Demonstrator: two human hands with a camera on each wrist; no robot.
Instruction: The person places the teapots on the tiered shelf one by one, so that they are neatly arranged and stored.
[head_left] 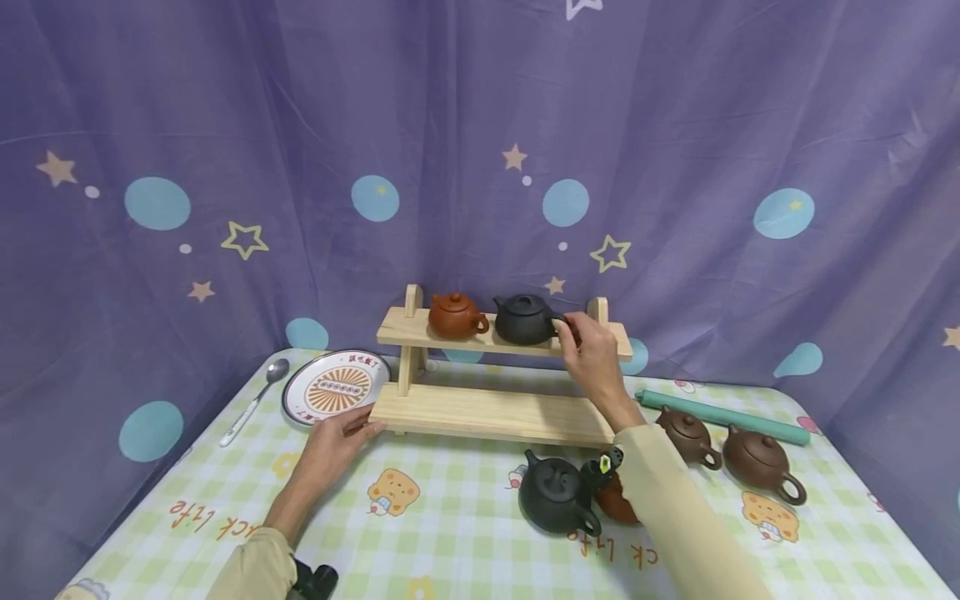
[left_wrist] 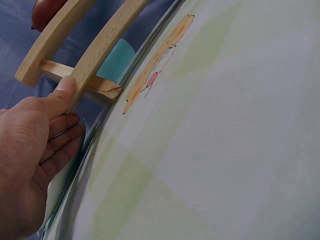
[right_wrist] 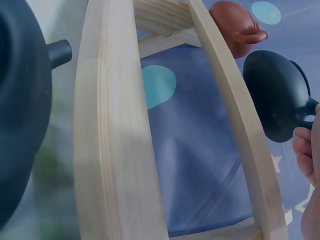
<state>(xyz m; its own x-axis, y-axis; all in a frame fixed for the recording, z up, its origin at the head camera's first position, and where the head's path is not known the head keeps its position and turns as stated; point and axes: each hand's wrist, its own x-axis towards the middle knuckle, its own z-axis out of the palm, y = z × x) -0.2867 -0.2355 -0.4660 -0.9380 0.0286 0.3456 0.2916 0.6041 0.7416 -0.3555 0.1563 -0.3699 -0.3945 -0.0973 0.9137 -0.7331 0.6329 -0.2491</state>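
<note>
A two-tier wooden shelf point(head_left: 495, 414) stands at the back of the table. On its upper board sit a reddish-brown teapot point(head_left: 453, 317) and a black teapot point(head_left: 522, 321). My right hand point(head_left: 594, 354) pinches the black teapot's handle; the right wrist view shows this teapot point(right_wrist: 272, 95) at the upper board with only the fingers' edge in sight. At the left end of the lower board, my left hand point(head_left: 337, 442) grips the wood, its thumb point(left_wrist: 65, 86) against the board and the other fingers lower down.
In front of the shelf stands a second black teapot point(head_left: 555, 493), beside a reddish-brown teapot point(head_left: 617, 502) partly hidden by my right forearm. Two dark brown teapots point(head_left: 759, 460) and a green rod point(head_left: 727, 417) lie right. A patterned plate point(head_left: 300, 396) and a spoon point(head_left: 255, 402) are left.
</note>
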